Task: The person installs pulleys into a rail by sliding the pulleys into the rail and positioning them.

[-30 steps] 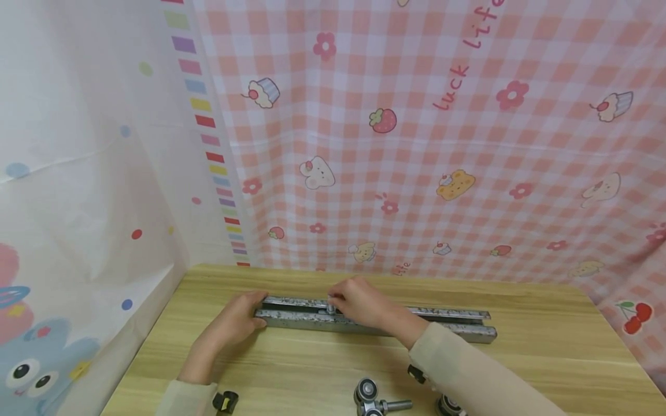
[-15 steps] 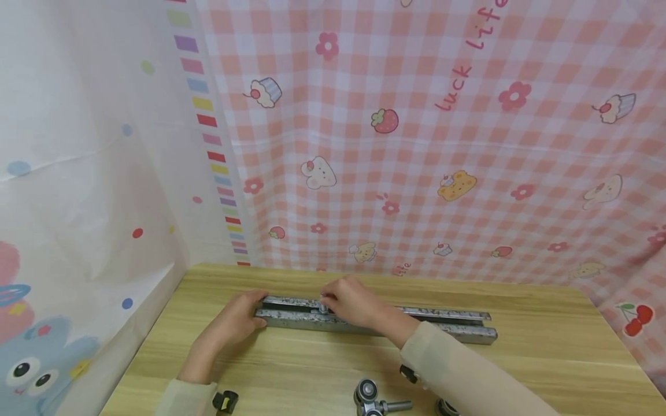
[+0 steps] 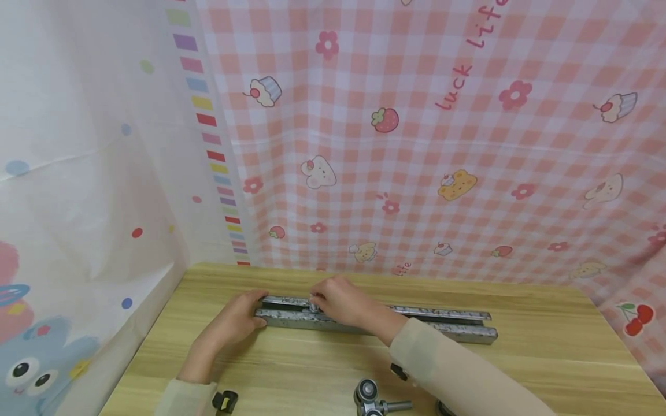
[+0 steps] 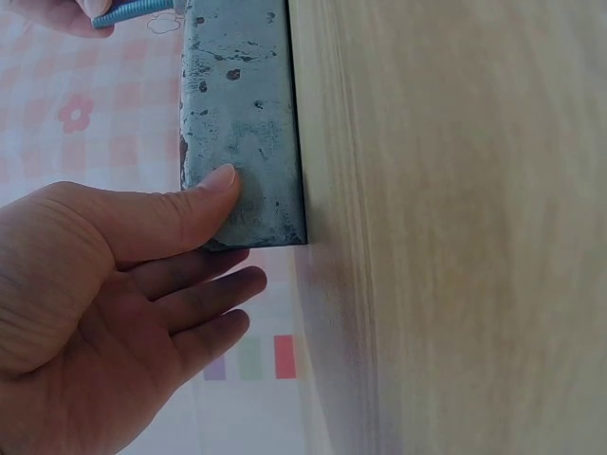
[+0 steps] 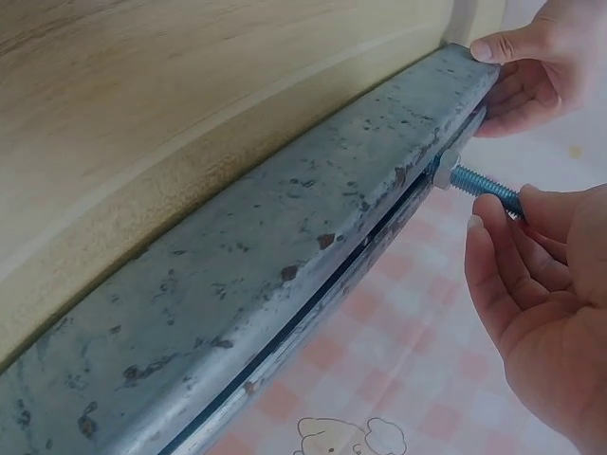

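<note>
A slotted metal rail (image 3: 447, 329) with a speckled, worn surface lies lengthwise on the wooden table, its slot facing up. At the rail's left end my left hand (image 3: 239, 318) grips it, the thumb (image 4: 204, 204) on the near side wall. My right hand (image 3: 343, 303) pinches the threaded bolt (image 5: 484, 187) that sticks up out of the slot, close to the left end. A nut (image 5: 444, 171) sits at the bolt's base; whatever it joins inside the rail is hidden.
A roller trolley (image 3: 367, 393) with a threaded bolt lies on the table (image 3: 291, 370) near the front. Another wheel (image 3: 444, 408) shows partly behind the right sleeve. A checked cloth (image 3: 416, 144) hangs behind the table.
My right hand has slid the bolt leftward along the slot, nearer to my left hand. The left hand and the rail have stayed in place.
</note>
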### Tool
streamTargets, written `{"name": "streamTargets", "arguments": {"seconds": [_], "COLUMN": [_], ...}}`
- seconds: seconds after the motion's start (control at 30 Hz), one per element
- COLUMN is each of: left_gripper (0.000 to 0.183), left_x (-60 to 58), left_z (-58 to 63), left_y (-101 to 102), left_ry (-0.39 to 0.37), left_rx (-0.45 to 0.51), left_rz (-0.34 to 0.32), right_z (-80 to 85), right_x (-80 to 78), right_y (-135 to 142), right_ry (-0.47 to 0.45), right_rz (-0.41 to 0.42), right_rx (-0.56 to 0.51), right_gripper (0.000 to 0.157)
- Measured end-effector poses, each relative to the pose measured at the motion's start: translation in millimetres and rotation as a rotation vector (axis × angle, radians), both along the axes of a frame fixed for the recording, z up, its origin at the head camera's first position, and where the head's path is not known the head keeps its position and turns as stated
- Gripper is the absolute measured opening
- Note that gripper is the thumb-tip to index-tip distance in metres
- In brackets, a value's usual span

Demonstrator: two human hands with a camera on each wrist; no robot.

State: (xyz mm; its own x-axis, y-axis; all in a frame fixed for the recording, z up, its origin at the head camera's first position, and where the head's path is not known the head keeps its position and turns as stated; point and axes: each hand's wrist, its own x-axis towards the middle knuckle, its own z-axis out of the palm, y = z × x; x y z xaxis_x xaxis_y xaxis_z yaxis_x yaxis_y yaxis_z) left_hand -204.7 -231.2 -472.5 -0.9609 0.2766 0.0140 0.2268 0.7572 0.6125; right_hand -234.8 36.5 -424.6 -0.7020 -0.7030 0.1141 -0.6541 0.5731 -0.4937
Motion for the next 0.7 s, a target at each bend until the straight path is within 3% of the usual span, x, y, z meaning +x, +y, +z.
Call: {"name": "streamTargets", "arguments": {"seconds": [0.7], "left_gripper": [0.055], "left_x": [-0.9], "left_z": [-2.8], "left_y": [-1], "left_ry": [0.037], "left_rx": [-0.004], "left_rz": [0.000], "right_z": [-4.1], "right_x": [-1.1], "right_y": [-23], "right_ry": [0.116], "right_rz": [0.033], "right_rx": [0.021], "right_gripper": [0.016]}}
